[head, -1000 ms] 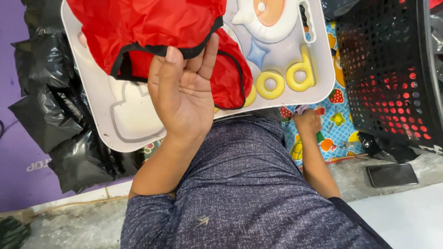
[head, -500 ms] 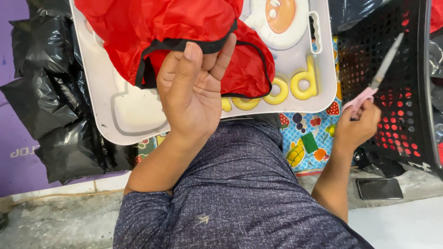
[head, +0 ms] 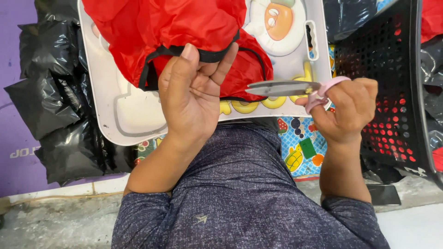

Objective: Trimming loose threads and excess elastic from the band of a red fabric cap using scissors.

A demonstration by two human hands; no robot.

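Gripped in the right hand [head: 347, 108], a pair of thread snips [head: 288, 88] with a pink handle points its closed metal blades toward the left hand [head: 193, 94], whose fingers curl around the black-trimmed edge of a red fabric piece [head: 184, 27]. That red fabric piece lies across a white tray [head: 134, 115] with raised cartoon shapes and yellow letters, resting over the person's lap. Crumpled black plastic bags [head: 50, 106] sit beside the tray on one side, and a black perforated basket [head: 387, 83] stands just beyond the right hand on the other.
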